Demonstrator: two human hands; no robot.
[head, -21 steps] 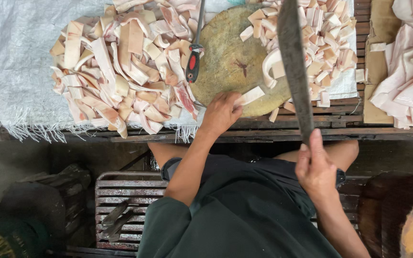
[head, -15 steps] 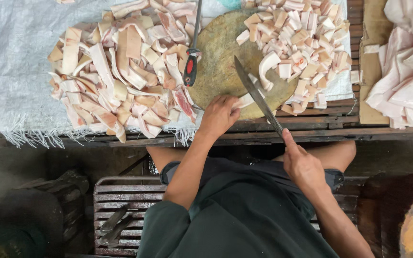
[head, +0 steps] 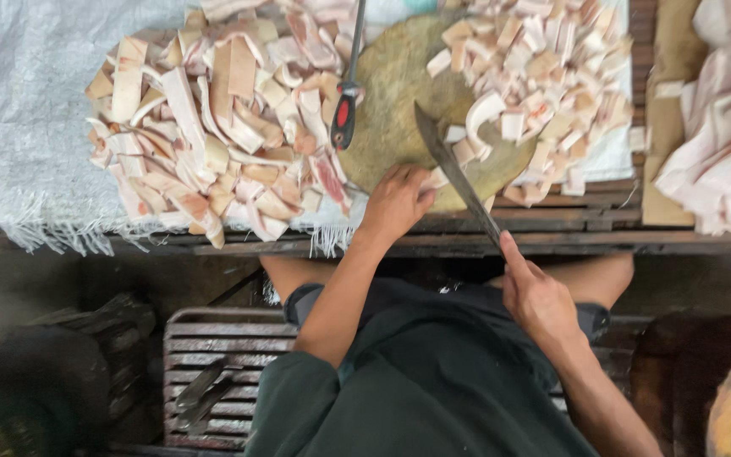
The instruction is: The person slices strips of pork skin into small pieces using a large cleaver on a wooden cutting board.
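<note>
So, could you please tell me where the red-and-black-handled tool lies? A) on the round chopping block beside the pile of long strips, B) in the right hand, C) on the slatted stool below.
A: the red-and-black-handled tool lies untouched on the round chopping block, while the right hand grips the long knife.

Two hands, left (head: pixel 398 203) and right (head: pixel 539 296). One knife (head: pixel 454 173), one round board (head: pixel 408 93), one sharpening rod (head: pixel 347 93), two heaps of cut pieces (head: pixel 222 127).
</note>
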